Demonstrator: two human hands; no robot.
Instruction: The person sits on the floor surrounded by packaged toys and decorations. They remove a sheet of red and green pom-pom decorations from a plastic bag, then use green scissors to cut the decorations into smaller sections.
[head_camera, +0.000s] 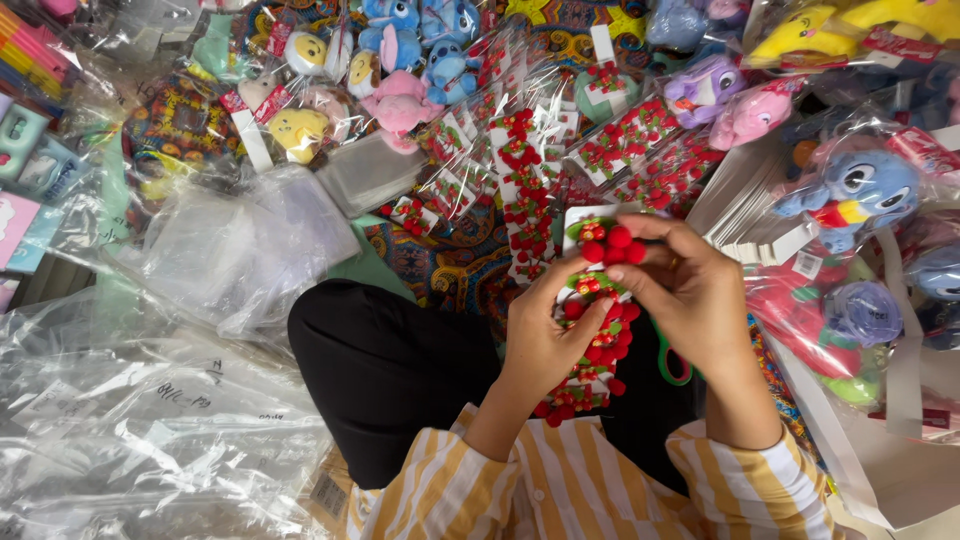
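Note:
My left hand (545, 335) and my right hand (690, 290) meet over my lap, both pinching a small white card (580, 222) that carries a cluster of red pom-pom hair clips (612, 245). The right fingers press on the red balls from above; the left fingers hold the card's lower edge. Beneath my hands lies a loose heap of more red pom-pom clips (590, 375) on my black trouser leg (385, 365). A green-handled pair of scissors (672, 365) pokes out under my right wrist.
Rows of packed red clip cards in clear sleeves (520, 180) fan out ahead. Bagged plush toys (860, 190) lie right and at the top. A stack of white blank cards (745, 205) sits right; crumpled clear plastic bags (150, 400) fill the left.

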